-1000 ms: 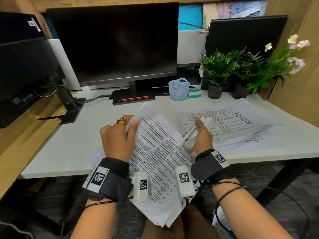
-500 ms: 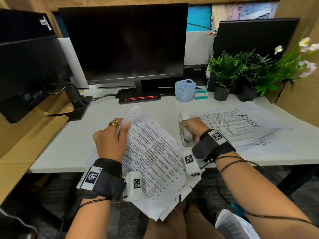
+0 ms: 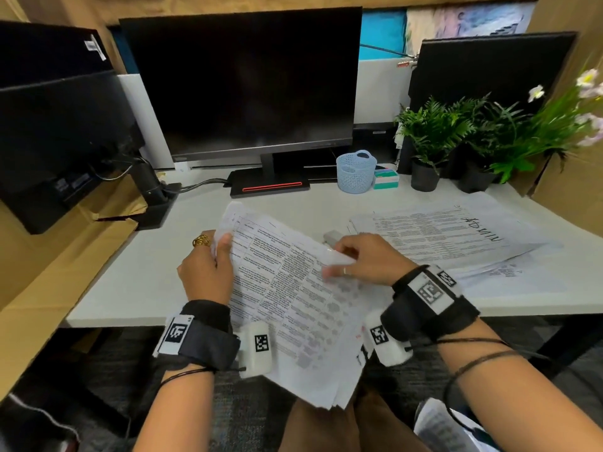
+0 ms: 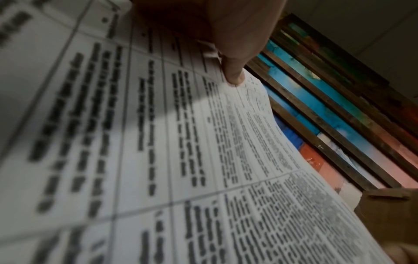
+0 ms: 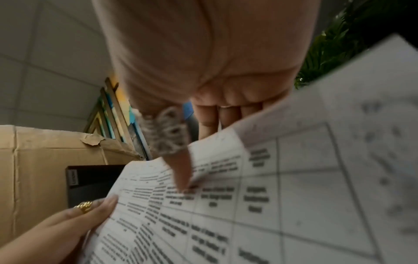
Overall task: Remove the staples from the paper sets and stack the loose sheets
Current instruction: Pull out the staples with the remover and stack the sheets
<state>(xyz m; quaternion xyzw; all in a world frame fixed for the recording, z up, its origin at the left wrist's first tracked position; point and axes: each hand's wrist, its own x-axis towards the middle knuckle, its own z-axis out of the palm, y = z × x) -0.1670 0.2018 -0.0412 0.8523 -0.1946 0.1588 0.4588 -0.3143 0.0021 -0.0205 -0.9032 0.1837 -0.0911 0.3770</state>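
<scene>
So the paper set (image 3: 287, 295) is up off the white desk (image 3: 130, 275), tilted and hanging over the near edge toward the lap, printed table side up. Left hand (image 3: 205, 272) grips its left edge near the top corner – thumb on the printed face, other fingers curled behind the sheets, gold ring (image 3: 200, 240) showing. Right hand (image 3: 365, 259) is on the right edge of the set, thumb and fingers pinching the top sheet, and the right wrist view shows that sheet's corner peeled up from the ones below. Just behind the right hand there's a small grey-white tool (image 3: 332, 237) lying on the desk – can't tell if it touches the hand. The stack of loose sheets (image 3: 456, 236) sits flat on the desk to the right, with handwriting on the top page. Further back: a dark monitor (image 3: 244, 86), a little blue basket (image 3: 355, 171) and some potted plants (image 3: 434, 135).
</scene>
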